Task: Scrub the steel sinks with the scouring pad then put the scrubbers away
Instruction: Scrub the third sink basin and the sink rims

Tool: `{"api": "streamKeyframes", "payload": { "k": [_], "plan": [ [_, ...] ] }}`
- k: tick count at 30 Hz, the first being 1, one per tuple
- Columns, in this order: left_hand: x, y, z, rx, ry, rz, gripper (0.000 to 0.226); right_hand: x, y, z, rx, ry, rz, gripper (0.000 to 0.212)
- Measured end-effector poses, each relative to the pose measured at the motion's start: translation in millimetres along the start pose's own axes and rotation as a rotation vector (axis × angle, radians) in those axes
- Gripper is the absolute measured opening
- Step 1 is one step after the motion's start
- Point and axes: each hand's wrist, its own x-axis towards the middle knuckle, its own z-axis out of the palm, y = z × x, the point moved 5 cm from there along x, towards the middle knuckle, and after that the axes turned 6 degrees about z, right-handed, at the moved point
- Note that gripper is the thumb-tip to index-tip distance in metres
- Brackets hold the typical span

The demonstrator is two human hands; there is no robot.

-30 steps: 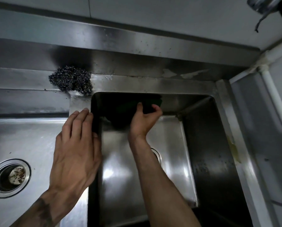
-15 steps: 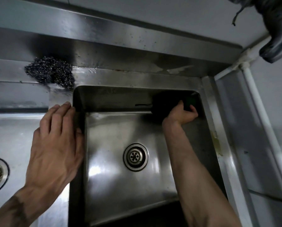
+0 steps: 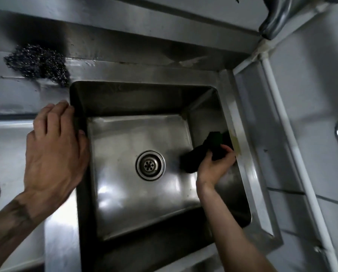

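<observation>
Scouring pad [image 3: 216, 143]: on the right wall of the sink [image 3: 136, 99], the fingers of the right hand [image 3: 213, 167] curled round it.
Left hand [image 3: 52, 148]: fingers together, resting on the left rim.
Technique: firm overlapping strokes — work into the corners.

Your steel sink unit [image 3: 144, 73] carried a wad of steel wool [image 3: 38, 64] on its back ledge, just behind the right basin's [image 3: 125, 193] far-left corner. Your left hand [image 3: 54, 152] lay flat on the divider [image 3: 62, 242] beside that basin.
</observation>
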Motion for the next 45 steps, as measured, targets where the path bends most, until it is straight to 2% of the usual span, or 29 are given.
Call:
{"api": "streamKeyframes", "payload": {
  "k": [3,5,8,10,12,15,20,23,25,29,33,35,38,39,42,45],
  "plan": [
    [-0.6,2.7,-3.6,-0.002,0.009,-0.004,0.053,-9.7,9.1,-33.4,-0.185,-0.115,-0.149,0.037],
    [-1.2,2.3,-3.5,0.015,0.019,-0.013,0.053,-13.6,20.9,-56.5,-0.302,-0.158,-0.163,0.037],
    [-2.2,3.3,-3.9,0.033,-0.005,-0.033,0.052,-15.4,49.2,-86.3,-0.442,-0.313,0.020,0.038],
    [-1.8,2.3,-3.2,0.047,-0.008,-0.044,0.052,-19.5,58.4,-95.9,-0.419,-0.541,0.233,0.034],
    [-1.9,2.7,-3.3,0.058,-0.021,-0.055,0.054,-34.9,52.0,-98.5,-0.499,-0.809,0.335,0.031],
    [-2.5,2.9,-3.8,0.083,-0.023,-0.058,0.055,-67.0,28.6,-94.4,-0.616,-1.088,0.304,0.029],
    [-1.6,4.6,-4.7,0.096,-0.016,-0.074,0.055,-163.6,-1.0,-55.7,-0.625,-1.383,0.150,0.031],
    [-2.6,4.0,-5.6,0.098,0.003,-0.066,0.054,-224.0,-6.7,-28.5,-0.580,-1.494,0.056,0.033],
    [-2.1,3.1,-6.3,0.097,0.017,-0.050,0.054,-242.1,-11.5,-22.8,-0.518,-1.499,0.111,0.032],
    [-4.5,1.6,-6.8,0.081,0.009,-0.038,0.052,-241.4,-17.7,-38.4,-0.275,-1.435,0.445,0.032],
    [-6.5,2.5,-11.7,0.064,0.017,-0.010,0.050,-212.2,-25.3,-57.2,0.022,-1.176,0.596,0.031],
    [-11.5,7.6,-13.4,0.082,0.005,0.031,0.051,-190.5,-30.0,-67.9,0.139,-1.026,0.586,0.034],
    [-29.9,22.9,-12.0,0.104,-0.038,0.105,0.053,-152.5,-47.9,-90.7,0.240,-0.829,0.489,0.068],
    [-35.3,30.4,-10.1,0.099,-0.053,0.137,0.053,-137.4,-53.8,-99.3,0.258,-0.755,0.461,0.072],
    [-46.6,60.9,-0.8,0.074,-0.092,0.228,0.052,-78.9,-65.2,-131.6,0.268,-0.530,0.361,0.052],
    [-46.8,96.7,10.1,0.060,-0.112,0.312,0.050,-15.2,-70.1,-159.7,0.174,-0.399,0.193,0.049]
  ]
}}
